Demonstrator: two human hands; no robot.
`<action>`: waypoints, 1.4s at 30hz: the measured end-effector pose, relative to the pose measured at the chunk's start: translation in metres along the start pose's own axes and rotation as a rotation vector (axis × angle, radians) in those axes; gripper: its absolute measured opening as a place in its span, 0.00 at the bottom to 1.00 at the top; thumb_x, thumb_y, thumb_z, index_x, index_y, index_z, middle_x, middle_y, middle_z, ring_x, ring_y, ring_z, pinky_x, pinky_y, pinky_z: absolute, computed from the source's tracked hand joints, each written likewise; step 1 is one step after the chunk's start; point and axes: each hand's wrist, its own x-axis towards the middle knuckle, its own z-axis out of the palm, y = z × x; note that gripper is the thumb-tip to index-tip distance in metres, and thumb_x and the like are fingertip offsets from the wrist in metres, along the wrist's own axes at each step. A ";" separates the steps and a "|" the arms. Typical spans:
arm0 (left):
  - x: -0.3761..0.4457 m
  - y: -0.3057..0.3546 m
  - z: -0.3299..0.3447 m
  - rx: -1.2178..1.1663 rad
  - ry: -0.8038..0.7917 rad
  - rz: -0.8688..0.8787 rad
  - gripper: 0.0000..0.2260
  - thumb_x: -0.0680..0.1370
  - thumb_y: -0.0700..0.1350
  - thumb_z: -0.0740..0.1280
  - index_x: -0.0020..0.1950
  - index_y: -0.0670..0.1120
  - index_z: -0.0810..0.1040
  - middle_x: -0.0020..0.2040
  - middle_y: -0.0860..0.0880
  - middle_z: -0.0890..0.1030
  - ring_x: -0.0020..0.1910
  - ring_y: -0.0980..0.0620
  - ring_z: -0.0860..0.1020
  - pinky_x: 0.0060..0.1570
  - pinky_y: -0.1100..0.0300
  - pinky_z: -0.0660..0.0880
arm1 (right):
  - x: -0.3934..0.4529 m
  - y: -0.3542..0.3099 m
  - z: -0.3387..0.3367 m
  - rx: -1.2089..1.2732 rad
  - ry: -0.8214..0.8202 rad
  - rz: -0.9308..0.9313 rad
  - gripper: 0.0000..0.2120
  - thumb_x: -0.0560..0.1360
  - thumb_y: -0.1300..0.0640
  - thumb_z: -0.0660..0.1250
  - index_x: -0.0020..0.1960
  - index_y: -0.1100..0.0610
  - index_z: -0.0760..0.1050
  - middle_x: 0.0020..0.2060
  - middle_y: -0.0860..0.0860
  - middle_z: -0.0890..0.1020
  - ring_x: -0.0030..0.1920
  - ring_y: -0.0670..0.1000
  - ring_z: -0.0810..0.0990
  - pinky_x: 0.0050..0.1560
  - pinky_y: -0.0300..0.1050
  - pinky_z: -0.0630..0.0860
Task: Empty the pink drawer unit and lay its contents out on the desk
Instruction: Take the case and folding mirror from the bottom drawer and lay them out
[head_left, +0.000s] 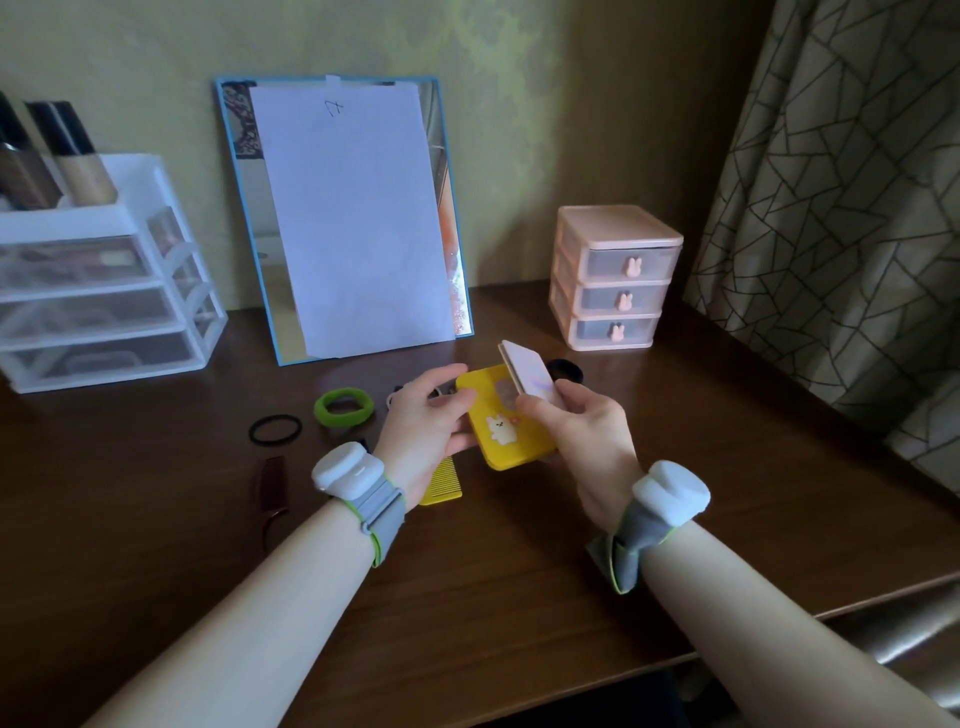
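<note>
The tabletop (519, 561) fills the lower frame, its front edge crossing at lower right. The pink drawer unit (615, 278) stands at right of centre, all three drawers shut, fronts facing lower right. At centre the left hand (423, 428) grips a yellow case (506, 418), long axis running toward upper left; the right hand (582, 423) pinches a pale card (527, 376) tilted above it. Bare tabletop lies near the front edge.
</note>
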 end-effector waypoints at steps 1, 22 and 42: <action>0.001 -0.001 0.000 0.027 -0.012 0.005 0.18 0.78 0.37 0.66 0.68 0.43 0.73 0.56 0.38 0.81 0.49 0.43 0.84 0.45 0.50 0.82 | 0.001 0.000 0.000 -0.007 -0.002 0.005 0.22 0.65 0.53 0.77 0.57 0.54 0.80 0.41 0.46 0.86 0.45 0.51 0.83 0.47 0.50 0.82; -0.001 0.005 0.003 1.342 -0.191 0.241 0.56 0.58 0.74 0.69 0.78 0.54 0.47 0.75 0.48 0.60 0.73 0.45 0.57 0.69 0.47 0.59 | 0.004 0.013 -0.004 -0.086 0.040 0.002 0.43 0.60 0.48 0.79 0.70 0.58 0.70 0.60 0.48 0.80 0.57 0.45 0.80 0.57 0.38 0.74; 0.003 -0.024 -0.011 1.576 -0.190 0.367 0.56 0.58 0.81 0.56 0.78 0.52 0.51 0.76 0.51 0.62 0.76 0.50 0.52 0.71 0.46 0.54 | 0.016 0.022 -0.039 -0.268 0.125 -0.028 0.36 0.66 0.48 0.77 0.71 0.56 0.71 0.63 0.49 0.79 0.60 0.46 0.77 0.56 0.36 0.68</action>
